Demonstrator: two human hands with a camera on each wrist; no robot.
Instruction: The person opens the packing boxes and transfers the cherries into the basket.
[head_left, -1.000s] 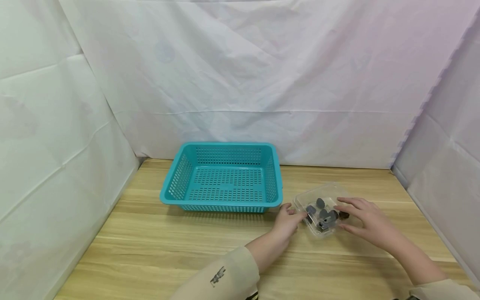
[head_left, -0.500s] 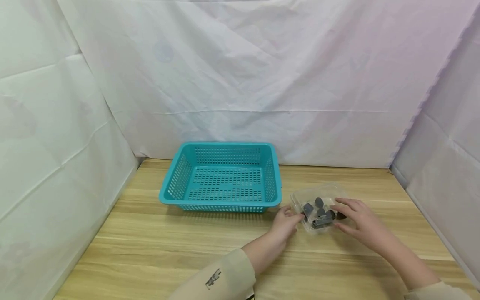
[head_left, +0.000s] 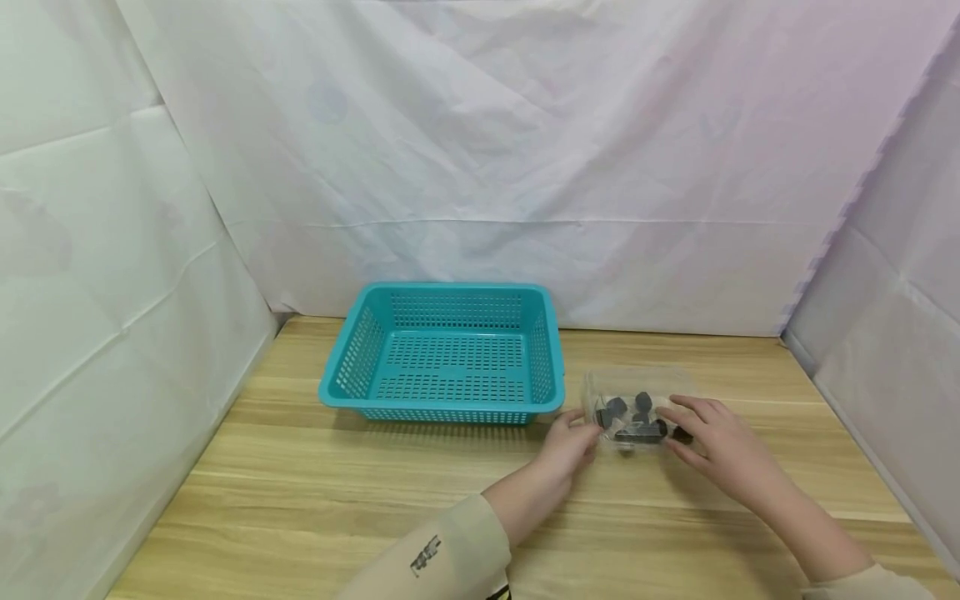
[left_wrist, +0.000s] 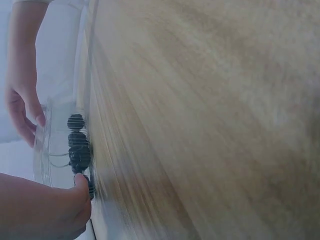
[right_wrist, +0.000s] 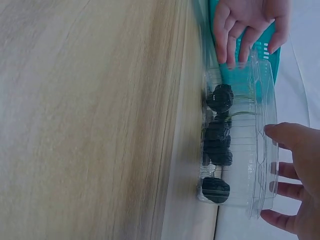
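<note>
A clear plastic clamshell box sits on the table, holding several dark, bumpy, berry-like pieces, some with thin green stems. My left hand is at the box's left end, extended fingertips right at its wall. At the right end, my right hand spreads thumb and fingers over the lid and its rim, touching it. The right wrist view shows the lid down over the box. The left wrist view shows my left thumb against the box's lower side.
A teal perforated basket with nothing inside stands to the left of the box. Behind the wooden table hangs a white cloth, with more cloth along both sides.
The box has turned from a slant to lie square with the table's back edge, and shifted slightly left. Both hands have moved slightly left with it.
</note>
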